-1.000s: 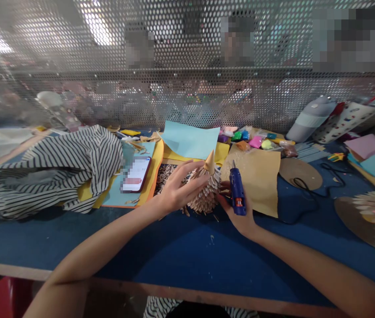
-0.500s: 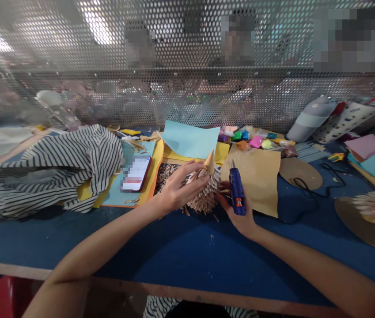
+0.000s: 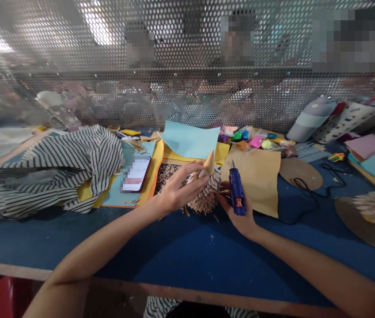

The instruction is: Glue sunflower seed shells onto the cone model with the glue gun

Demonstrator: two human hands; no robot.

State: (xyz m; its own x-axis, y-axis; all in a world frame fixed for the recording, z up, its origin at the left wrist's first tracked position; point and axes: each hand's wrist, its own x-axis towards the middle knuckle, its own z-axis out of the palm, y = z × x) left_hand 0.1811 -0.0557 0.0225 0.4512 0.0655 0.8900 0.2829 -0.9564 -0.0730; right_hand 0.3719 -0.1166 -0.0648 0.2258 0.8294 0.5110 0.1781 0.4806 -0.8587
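While the left hand (image 3: 176, 190) lays bent fingers against the scaly piece (image 3: 203, 202) and its tan cone (image 3: 210, 164), hold firmness can't tell, the right hand (image 3: 243, 223) grips the blue glue gun (image 3: 236, 187), nozzle (image 3: 233, 164) toward 12 o'clock. Piece sits at the left hand's 3 o'clock, gun just off its own 3. Nozzle, if hot, tipping toward 10 could burn the left hand; black cord (image 3: 306, 186) snagging at 3 could jerk the gun.

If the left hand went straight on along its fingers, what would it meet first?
Probably the tan cone, which the left hand seems to be touching; depth there is unclear.
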